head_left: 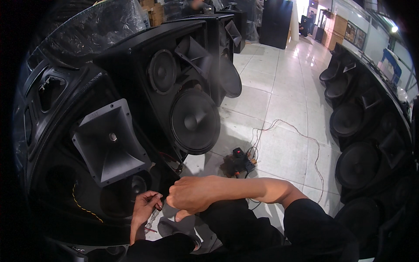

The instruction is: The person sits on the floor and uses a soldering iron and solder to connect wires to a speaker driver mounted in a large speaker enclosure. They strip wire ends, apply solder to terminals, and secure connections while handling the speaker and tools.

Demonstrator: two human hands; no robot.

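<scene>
My left hand [147, 206] is low in front of a black speaker cabinet, thumb and fingers pinched together. Whatever is between its fingertips is too small to make out. Just below hangs a pale, knobbly strip [152, 219], with a short red wire end near its bottom. Close beside it, my right hand [185, 194] is closed with the back of the hand up. Its fingertips are mostly hidden, and so is anything in them. A large dark horn [111, 142] rests tilted on the cabinet, and a twisted yellow wire [83, 205] comes out of an opening.
A second speaker cabinet with a big woofer [195, 122] stands beyond my hands. On the tiled floor lie a black power tool [240, 161] and a long thin cable [312, 139]. More speakers [358, 166] line the right side. A person [308, 22] is far back.
</scene>
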